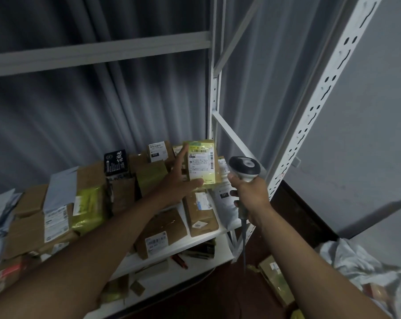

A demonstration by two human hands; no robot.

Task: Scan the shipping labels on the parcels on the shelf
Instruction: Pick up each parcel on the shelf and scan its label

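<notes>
My left hand (180,180) holds a small cardboard parcel (203,164) wrapped in yellow-green tape, lifted upright above the shelf with its white shipping label facing me. My right hand (250,192) grips a white and grey barcode scanner (244,168) just right of that parcel, its head level with the label. Its cable hangs down under my wrist. Below them the white shelf (201,240) carries several brown cardboard parcels (161,231), most with white labels.
A grey mailer bag (59,185) and a yellow-green taped parcel (89,207) lie on the left of the shelf. A black box (116,162) stands at the back. White perforated uprights (310,116) frame the right side. Another parcel (275,279) and crumpled plastic (360,265) lie on the floor.
</notes>
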